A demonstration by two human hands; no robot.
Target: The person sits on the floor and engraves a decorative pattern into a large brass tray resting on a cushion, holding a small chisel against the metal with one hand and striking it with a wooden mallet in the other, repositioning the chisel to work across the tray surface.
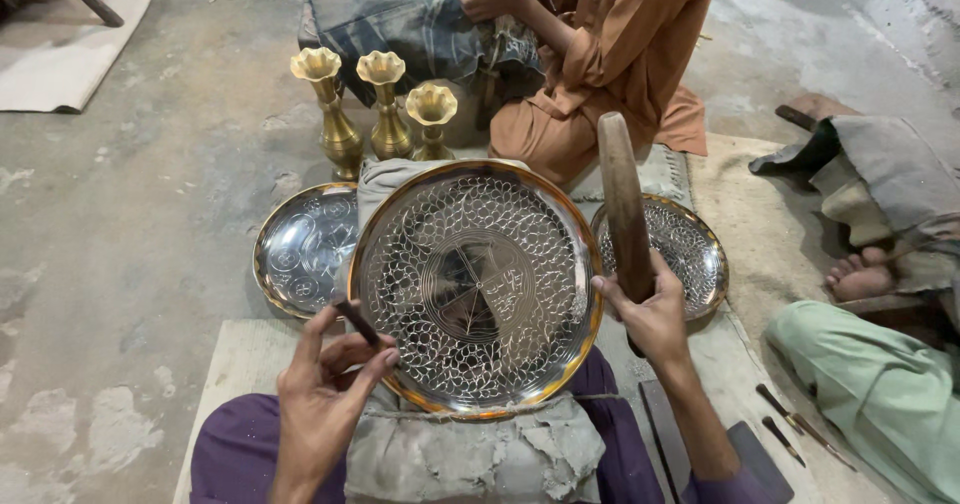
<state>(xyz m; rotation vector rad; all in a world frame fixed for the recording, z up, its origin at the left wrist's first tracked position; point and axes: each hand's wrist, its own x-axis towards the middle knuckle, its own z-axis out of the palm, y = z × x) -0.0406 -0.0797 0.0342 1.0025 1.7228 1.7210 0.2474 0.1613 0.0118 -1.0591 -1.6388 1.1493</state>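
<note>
My left hand (pixel 322 389): low left of the frame, fingers pinched on a short dark chisel (pixel 356 322) whose tip sits at the left rim of the big tray.
My right hand (pixel 652 314): right of centre, fist wrapped round the lower end of a wooden mallet (pixel 622 204) that stands nearly upright, its head up towards the top of the frame.
Big tray (pixel 478 284): centre of the frame, round, silvery with a brassy rim, covered in a fine scale-like pattern around a plain middle disc; it leans on a grey cloth-covered pad (pixel 470 454) across my lap.
My legs: purple cloth (pixel 230 454) at the bottom edge, either side of the pad.
Second tray (pixel 300 249): left of the big one, partly behind it, flat on the floor, with round motifs.
Third tray (pixel 690 249): right of the big one, behind the mallet, finely patterned.
Brass vases (pixel 385 114): three in a row above the trays, fluted mouths, standing upright on the concrete floor (pixel 130 224).
Other person (pixel 600 54): top centre, seated in orange clothes, both hands on a brass piece above dark cloth.
Far right: a bare foot (pixel 860 276) and a pale green trouser leg (pixel 870 384) of someone else.
Small tools (pixel 790 424): lower right, two or three thin dark ones lying on the mat.
</note>
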